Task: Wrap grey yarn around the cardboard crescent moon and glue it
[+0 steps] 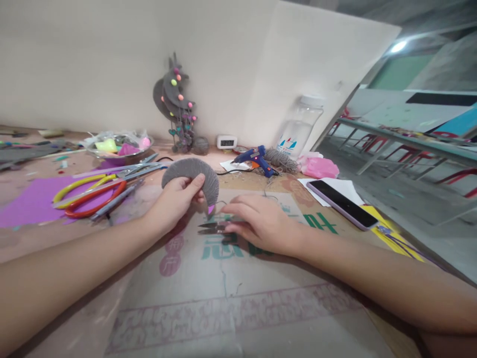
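My left hand (188, 194) pinches a crescent wrapped in grey yarn (194, 169), thumb on its face. A bit of pink-purple (211, 209) shows at the crescent's lower tip. My right hand (261, 221) grips a small pair of scissors (212, 227), whose dark blades point left and stand slightly apart; the palm hides their handles. A loose grey yarn end curls between the crescent's tip and my right fingers. Under both hands lies a printed cardboard sheet (179, 308) with a clear covering.
Red- and yellow-handled scissors (93, 199) lie left on purple sheet (30, 204). Behind stand a metal bowl (122, 158), decorated grey crescents (173, 94), a clock (226, 142), a blue glue gun (257, 158), grey yarn (281, 160) and a bottle (298, 129). A phone (343, 204) lies right.
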### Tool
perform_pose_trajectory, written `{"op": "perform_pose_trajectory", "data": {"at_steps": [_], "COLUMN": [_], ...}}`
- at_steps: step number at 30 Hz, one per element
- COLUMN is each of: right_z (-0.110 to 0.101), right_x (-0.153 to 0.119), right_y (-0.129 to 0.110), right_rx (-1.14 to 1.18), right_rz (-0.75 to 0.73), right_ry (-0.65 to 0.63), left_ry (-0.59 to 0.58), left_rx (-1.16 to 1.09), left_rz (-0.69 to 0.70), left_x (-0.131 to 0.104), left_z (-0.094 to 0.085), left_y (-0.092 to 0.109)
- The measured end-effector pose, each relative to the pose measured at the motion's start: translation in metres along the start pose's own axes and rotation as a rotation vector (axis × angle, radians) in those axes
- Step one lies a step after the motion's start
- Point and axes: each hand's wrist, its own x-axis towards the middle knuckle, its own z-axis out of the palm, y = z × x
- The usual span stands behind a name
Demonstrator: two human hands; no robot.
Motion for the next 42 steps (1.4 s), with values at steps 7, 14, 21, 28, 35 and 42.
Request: {"op": "perform_pose_trajectory", "data": {"at_steps": [7, 14, 21, 28, 35, 42], "right_z": [0.007, 0.011, 0.009, 0.011, 0.017, 0.015], "right_x": [0.007, 0.01, 0.007, 0.007, 0.011, 0.015], "right_y": [0.014, 0.014, 0.014, 0.019, 0.015, 0.011], "right_rx": [0.239, 0.287, 0.204, 0.25, 0.273, 0.39], "right_rz": [0.385, 0.264, 0.205, 0.295, 0.272, 0.361], "right_ry": [0.042, 0.029, -0.035, 0.027, -0.007, 0.024], "left_ry": [-0.023, -0.028, -0.032, -0.07, -0.067, -0.078], "left_rx": [-0.061, -0.006, 0.009, 0.001, 0.078, 0.156], "left_rz": [-0.01, -0.027, -0.029, -0.019, 0.015, 0.08], "left_x": [-0.001, -0.001, -0.002, -0.004, -0.006, -0.009], "left_z": [0.002, 0.002, 0.001, 0.002, 0.003, 0.005], "left_y": [0.0, 0.002, 0.004, 0.004, 0.008, 0.011]}}
